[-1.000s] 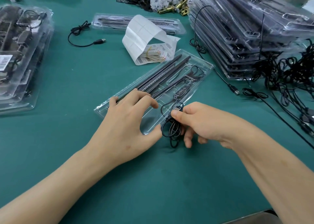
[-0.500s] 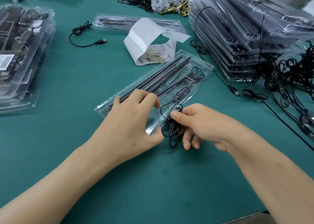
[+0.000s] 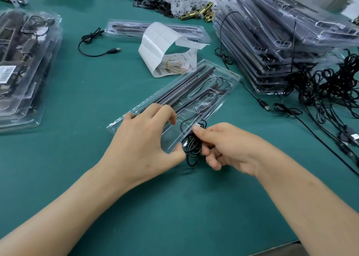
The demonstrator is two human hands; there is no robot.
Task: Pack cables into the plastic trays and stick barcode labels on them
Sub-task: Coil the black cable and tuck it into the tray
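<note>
Midway through packing one unit near the middle of the green tabletop (image 3: 174,207). Steadies the near end of a clear plastic tray (image 3: 223,75) with the left hand (image 3: 143,139), fingers curled over its top and thumb against its near corner. Pinches a coiled black cable (image 3: 191,148) with the right hand (image 3: 229,148), thumb and forefinger clamped on the bundle, right at the tray's near rim and not yet seated in a compartment. Inside the tray already, dark rods and a thin wired part laid along its length. No barcode label visible on this tray, so likely left to do: tucking in the coil, then labelling. Toward the left edge, filled trays (image 3: 25,71) in a stack, topped with a white barcode label (image 3: 6,74). Toward the far right corner, a tall stack of trays (image 3: 272,47) beside a tangle of loose cables (image 3: 330,84), seemingly yet to be packed. Just beyond the tray, a curled sheet of barcode labels (image 3: 171,67); bars visible, digits too small to read. No brand name legible anywhere
</note>
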